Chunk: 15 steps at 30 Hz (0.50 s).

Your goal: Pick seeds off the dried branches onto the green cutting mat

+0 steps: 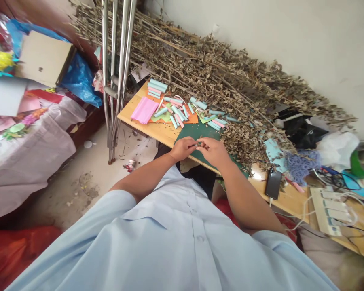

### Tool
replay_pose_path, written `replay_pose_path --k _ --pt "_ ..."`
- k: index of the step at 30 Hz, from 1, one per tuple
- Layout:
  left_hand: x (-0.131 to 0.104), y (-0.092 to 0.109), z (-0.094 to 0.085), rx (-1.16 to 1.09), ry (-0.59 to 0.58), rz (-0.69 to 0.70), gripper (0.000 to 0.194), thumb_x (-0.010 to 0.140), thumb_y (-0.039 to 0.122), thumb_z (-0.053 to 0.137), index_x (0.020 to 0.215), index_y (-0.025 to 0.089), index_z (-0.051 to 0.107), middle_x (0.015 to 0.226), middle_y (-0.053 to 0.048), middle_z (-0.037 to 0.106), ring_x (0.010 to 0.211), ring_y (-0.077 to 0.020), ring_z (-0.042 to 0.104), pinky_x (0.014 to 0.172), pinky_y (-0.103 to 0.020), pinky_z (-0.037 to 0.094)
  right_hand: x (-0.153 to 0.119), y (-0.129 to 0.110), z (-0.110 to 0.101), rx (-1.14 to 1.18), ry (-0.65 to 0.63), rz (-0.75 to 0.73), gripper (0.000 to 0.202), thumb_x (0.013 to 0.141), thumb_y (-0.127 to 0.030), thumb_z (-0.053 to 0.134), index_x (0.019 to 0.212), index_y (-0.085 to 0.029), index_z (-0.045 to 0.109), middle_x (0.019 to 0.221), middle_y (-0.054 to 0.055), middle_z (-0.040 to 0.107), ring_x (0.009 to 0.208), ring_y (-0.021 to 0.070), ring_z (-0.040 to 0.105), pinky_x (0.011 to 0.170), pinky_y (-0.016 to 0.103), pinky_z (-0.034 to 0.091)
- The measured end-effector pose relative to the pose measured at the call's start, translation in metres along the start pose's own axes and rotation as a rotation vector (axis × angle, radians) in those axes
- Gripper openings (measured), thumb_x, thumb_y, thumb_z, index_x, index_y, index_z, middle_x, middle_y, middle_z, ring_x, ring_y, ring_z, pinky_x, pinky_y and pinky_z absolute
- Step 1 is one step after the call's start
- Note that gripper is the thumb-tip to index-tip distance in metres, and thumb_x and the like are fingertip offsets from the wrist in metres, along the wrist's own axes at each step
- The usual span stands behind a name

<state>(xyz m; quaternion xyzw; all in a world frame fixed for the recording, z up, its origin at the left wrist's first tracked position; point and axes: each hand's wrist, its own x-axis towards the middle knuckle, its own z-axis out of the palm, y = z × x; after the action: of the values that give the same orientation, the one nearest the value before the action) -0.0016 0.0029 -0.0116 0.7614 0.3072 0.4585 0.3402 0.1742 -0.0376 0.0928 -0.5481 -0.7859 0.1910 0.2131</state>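
Note:
My left hand (183,149) and my right hand (212,151) meet at the near edge of the table, fingertips pinched close together. Something small and dark shows between the fingers, too tiny to name. Beneath them lies a dark green mat (191,131). Just beyond are several light blue and pink paper rolls (177,112), some resting on orange and green sheets. A stack of pink paper (144,110) sits to the left of these rolls. Crumbled dry leaves (241,141) are heaped on the mat to the right of my right hand.
Long dried plant stalks (200,56) lean along the wall behind the table. Metal crutches (117,72) stand at its left end. To the right are a phone (273,184) on a cable, blue yarn (303,165) and a power strip (326,210). A cloth-covered surface (36,161) stands left.

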Motion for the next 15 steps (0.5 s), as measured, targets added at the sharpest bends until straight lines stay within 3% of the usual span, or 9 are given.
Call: replay_pose_path --k 3,5,11,15 --pt "0.000 0.001 -0.001 -0.015 0.004 -0.011 0.029 0.096 0.040 0.062 0.104 0.017 0.077 0.096 -0.010 0.072 0.090 -0.0183 0.068 0.083 -0.031 0.055 0.003 -0.005 -0.001 -0.036 0.018 -0.018 0.013 0.091 -0.028 0.062 0.095 -0.022 0.073 0.088 0.006 0.072 0.084 0.0216 0.065 0.082 0.033 0.050" --pt "0.001 0.001 -0.001 -0.023 0.005 -0.015 0.031 0.097 0.042 0.061 0.104 0.016 0.077 0.096 -0.011 0.072 0.090 -0.0186 0.068 0.083 -0.032 0.055 0.005 -0.009 -0.003 -0.051 -0.006 -0.018 0.015 0.093 -0.026 0.058 0.088 -0.022 0.072 0.090 0.006 0.073 0.089 0.0219 0.065 0.085 0.033 0.049" --pt "0.001 0.004 -0.001 -0.017 0.000 -0.024 0.032 0.098 0.044 0.059 0.101 0.017 0.077 0.096 -0.010 0.072 0.090 -0.0175 0.067 0.084 -0.031 0.055 0.012 -0.016 -0.007 -0.145 -0.094 0.032 0.015 0.092 -0.023 0.055 0.089 -0.021 0.070 0.096 0.008 0.074 0.094 0.0227 0.065 0.087 0.033 0.047" --pt "0.000 0.003 0.000 -0.006 -0.002 -0.014 0.030 0.098 0.042 0.060 0.101 0.017 0.076 0.096 -0.009 0.071 0.090 -0.0169 0.067 0.084 -0.030 0.055 0.018 -0.017 -0.008 -0.183 -0.114 0.091 0.013 0.088 -0.021 0.058 0.091 -0.021 0.070 0.086 0.005 0.073 0.083 0.0215 0.064 0.078 0.031 0.045"
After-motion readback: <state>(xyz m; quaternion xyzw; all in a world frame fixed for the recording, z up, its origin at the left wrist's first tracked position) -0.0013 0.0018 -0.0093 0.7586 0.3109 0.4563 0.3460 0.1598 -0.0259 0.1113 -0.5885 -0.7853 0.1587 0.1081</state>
